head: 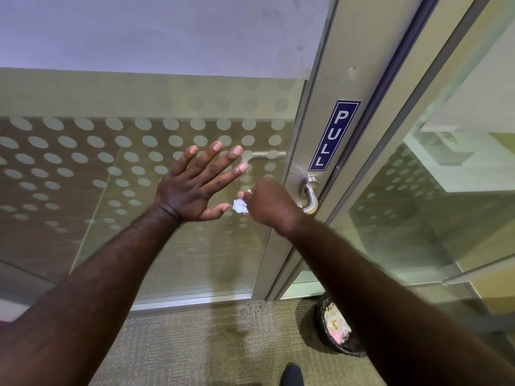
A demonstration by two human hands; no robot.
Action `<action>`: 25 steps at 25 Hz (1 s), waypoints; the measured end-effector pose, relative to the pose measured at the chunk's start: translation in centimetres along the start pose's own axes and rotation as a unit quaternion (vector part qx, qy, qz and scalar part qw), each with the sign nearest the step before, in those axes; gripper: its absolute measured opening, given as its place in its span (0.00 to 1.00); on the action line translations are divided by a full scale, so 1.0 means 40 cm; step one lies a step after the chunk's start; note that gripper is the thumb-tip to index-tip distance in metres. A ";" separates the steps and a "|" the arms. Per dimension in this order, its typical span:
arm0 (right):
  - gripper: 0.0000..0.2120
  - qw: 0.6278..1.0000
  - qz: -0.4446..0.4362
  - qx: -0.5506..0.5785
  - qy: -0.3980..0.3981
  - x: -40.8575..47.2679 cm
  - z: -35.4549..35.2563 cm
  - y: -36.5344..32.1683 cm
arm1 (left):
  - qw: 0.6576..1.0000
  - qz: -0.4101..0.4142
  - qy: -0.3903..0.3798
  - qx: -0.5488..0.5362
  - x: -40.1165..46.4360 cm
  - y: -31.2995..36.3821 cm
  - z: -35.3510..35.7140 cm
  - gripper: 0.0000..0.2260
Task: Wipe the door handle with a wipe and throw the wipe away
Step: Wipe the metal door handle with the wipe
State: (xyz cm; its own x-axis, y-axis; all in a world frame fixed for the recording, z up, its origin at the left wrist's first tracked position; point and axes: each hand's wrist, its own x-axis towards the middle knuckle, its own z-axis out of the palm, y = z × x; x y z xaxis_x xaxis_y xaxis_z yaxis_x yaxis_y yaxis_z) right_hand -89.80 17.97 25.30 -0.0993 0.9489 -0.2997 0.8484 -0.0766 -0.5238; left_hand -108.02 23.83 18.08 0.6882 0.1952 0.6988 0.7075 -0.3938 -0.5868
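Observation:
A brushed-metal lever door handle (308,196) sticks out of the aluminium door frame below a blue PULL sticker (333,135). My right hand (269,204) is closed around the handle's grip with a crumpled white wipe (240,205) in it; a bit of wipe pokes out at the left of the fist. My left hand (198,183) is spread flat, fingers apart, against the dotted frosted glass (83,162) just left of the wipe, holding nothing. The grip part of the handle is hidden under my right hand.
A dark waste bin (337,327) with rubbish in it stands on the carpet at the foot of the door frame, partly behind my right forearm. A second handle (264,155) shows through the glass. A dark shoe tip (292,374) is at the bottom edge.

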 end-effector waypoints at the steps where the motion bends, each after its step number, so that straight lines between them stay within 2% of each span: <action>1: 0.19 0.999 0.009 -0.002 -0.041 0.001 -0.016 -0.010 | 1.000 0.000 0.001 -0.001 0.001 0.000 0.000 0.32; 4: 0.19 0.992 0.033 0.071 -0.102 0.010 -0.054 -0.009 | 1.000 -0.001 0.004 -0.001 0.001 0.002 0.001 0.33; 7: 0.16 0.983 0.028 0.142 -0.113 0.032 -0.059 0.026 | 1.000 0.001 0.003 0.009 -0.002 0.005 0.003 0.33; 12: 0.15 0.967 0.067 0.164 -0.181 0.080 -0.068 0.038 | 1.000 0.003 -0.003 0.019 -0.002 0.007 0.007 0.34; 16: 0.16 0.983 0.039 0.090 -0.157 0.086 -0.063 0.032 | 1.000 0.002 -0.010 0.024 -0.004 0.008 0.008 0.34; 19: 0.17 0.991 -0.031 -0.036 -0.123 0.059 -0.072 0.015 | 1.000 -0.001 -0.010 0.026 -0.001 0.009 0.007 0.35; 21: 0.14 0.984 -0.095 -0.131 -0.076 0.045 -0.068 0.001 | 1.000 -0.003 -0.008 0.028 0.000 0.009 0.007 0.35; 25: 0.07 0.961 -0.176 -0.208 0.038 0.022 -0.025 -0.015 | 0.999 -0.005 -0.006 0.031 0.001 0.009 0.006 0.35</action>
State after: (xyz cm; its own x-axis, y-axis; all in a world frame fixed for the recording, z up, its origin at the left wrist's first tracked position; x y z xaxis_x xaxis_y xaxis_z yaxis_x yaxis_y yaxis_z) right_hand -89.89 19.16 26.15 -0.3933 0.9145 -0.0955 0.9054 0.3671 -0.2133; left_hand -107.70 23.90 17.80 0.6826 0.2097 0.7001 0.7228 -0.3354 -0.6042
